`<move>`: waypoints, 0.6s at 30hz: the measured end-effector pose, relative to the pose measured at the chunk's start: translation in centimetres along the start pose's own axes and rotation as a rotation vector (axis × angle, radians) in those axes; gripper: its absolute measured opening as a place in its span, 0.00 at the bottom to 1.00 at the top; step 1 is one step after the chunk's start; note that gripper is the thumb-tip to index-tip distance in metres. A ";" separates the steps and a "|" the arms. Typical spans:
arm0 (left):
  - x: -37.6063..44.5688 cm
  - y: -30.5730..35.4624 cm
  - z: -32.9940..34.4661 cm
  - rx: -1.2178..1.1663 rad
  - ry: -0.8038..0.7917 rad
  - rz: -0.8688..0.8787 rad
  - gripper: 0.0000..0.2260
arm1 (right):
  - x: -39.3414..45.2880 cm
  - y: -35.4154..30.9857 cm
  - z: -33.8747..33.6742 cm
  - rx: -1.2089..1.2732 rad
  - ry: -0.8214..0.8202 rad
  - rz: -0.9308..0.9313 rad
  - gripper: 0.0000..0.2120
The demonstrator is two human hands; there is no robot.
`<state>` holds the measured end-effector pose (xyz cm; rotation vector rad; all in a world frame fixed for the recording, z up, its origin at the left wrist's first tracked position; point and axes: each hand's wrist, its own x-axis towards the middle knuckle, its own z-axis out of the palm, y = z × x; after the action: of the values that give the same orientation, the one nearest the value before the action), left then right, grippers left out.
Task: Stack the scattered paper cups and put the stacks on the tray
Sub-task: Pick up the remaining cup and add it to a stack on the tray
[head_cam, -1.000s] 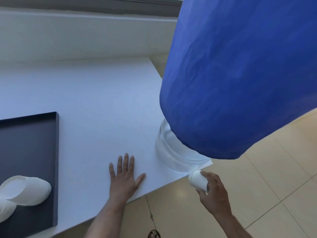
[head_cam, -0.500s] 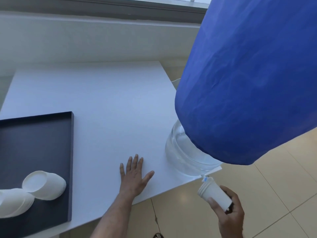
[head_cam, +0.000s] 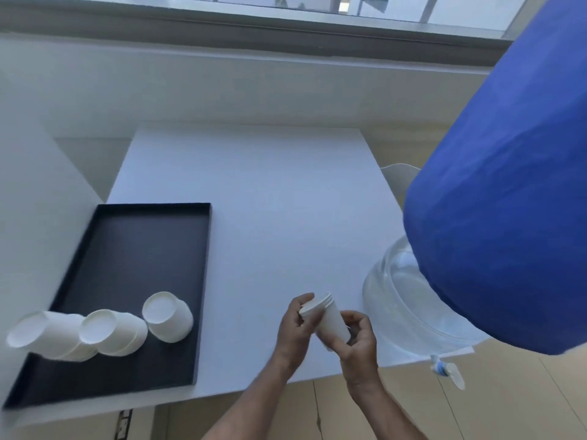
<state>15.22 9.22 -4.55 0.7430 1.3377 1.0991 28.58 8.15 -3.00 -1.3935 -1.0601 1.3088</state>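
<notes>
Cups (head_cam: pixel 330 319), apparently nested, gripped by both hands (head_cam: pixel 328 335) above table (head_cam: pixel 270 217).

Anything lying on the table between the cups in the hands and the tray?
No. In the head view the white table is bare between the held cups and the tray's right wall.
</notes>
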 end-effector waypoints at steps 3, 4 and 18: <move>-0.2 0.5 -1.7 0.039 0.101 0.031 0.32 | 0.6 0.1 2.4 -0.020 -0.075 0.009 0.19; -0.3 0.7 -2.5 0.062 0.138 0.043 0.35 | 0.8 0.2 3.0 -0.030 -0.107 0.009 0.18; -3.5 11.7 -12.2 0.614 0.491 0.423 0.33 | 5.7 4.3 10.1 -1.101 -0.292 -0.435 0.34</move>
<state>1.47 8.08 5.81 1.3047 2.0441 1.2589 18.89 13.42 -8.50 -1.5679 -2.3389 0.5705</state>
